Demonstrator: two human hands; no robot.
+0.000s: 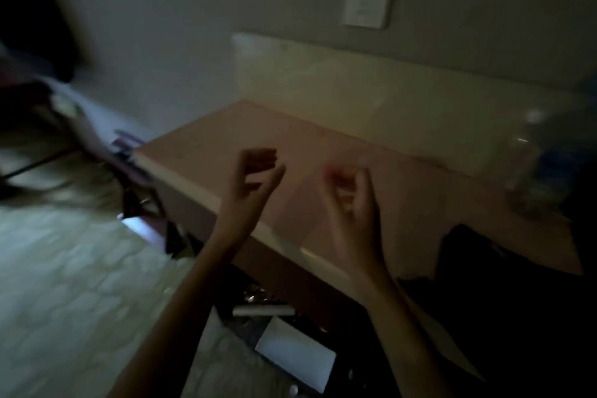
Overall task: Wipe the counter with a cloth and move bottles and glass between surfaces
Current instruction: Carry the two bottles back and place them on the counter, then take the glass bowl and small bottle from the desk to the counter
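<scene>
- Pinkish-tan laminate is showing across the counter (258, 136), which is sitting in a dim corner against a pale backsplash (355, 87).
- Both hands are hovering over the counter's near edge, side by side but apart, neither one touching the surface.
- The left hand (255, 176) is hanging half-curled with fingers bent and thumb spread, holding nothing.
- The right hand (350, 200) is blurring badly; its fingers are curling inward, and I cannot tell whether it is gripping anything.
- A clear bottle (533, 165) is standing at the counter's far right end, smeared by blur, well apart from both hands.
- A dark cloth (478, 255) seems to be lying on the counter's near right part, beside the right forearm.
- A white switch plate (368, 1) is sitting on the wall above the backsplash.
- Pale floor (64, 284) is stretching away on the left.
</scene>
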